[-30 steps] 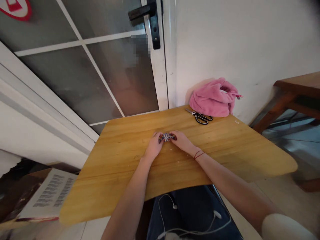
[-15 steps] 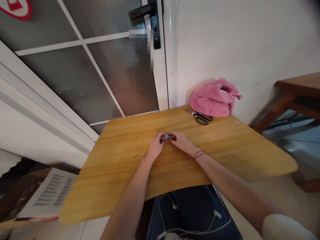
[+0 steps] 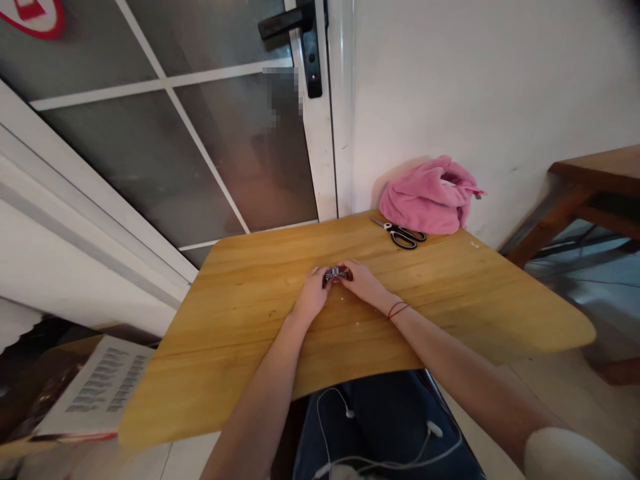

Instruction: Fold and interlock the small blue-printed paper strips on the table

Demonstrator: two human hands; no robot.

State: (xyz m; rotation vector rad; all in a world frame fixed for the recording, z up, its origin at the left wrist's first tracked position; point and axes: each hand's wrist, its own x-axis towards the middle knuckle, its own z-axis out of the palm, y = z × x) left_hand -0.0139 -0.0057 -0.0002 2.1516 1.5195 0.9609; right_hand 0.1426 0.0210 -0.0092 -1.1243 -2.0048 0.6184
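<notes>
Just above the middle of the wooden table [image 3: 240, 347], both hands grip a small dark red and silver object [image 3: 335, 273], shiny in its centre. Its exact kind is too small to make out. My left hand [image 3: 313, 292] is closed on its left end, fingers curled over the far side. On the opposite end, my right hand [image 3: 361, 280] pinches it between thumb and fingers; a thin red cord circles that wrist. The fingers cover both ends of the object. Tiny pale specks lie on the wood below the hands.
Black-handled scissors [image 3: 403, 235] lie near the back edge, beside a pink plush cloth bundle [image 3: 431, 195] against the wall. White earphones [image 3: 350, 413] rest on my lap. A glazed door [image 3: 240, 133] stands behind the table, a printed carton [image 3: 100, 387] at lower left, wooden furniture [image 3: 595, 167] at right.
My left hand and the left end of the small object have shifted slightly to the right. My right hand stays almost in place. Nothing has been let go.
</notes>
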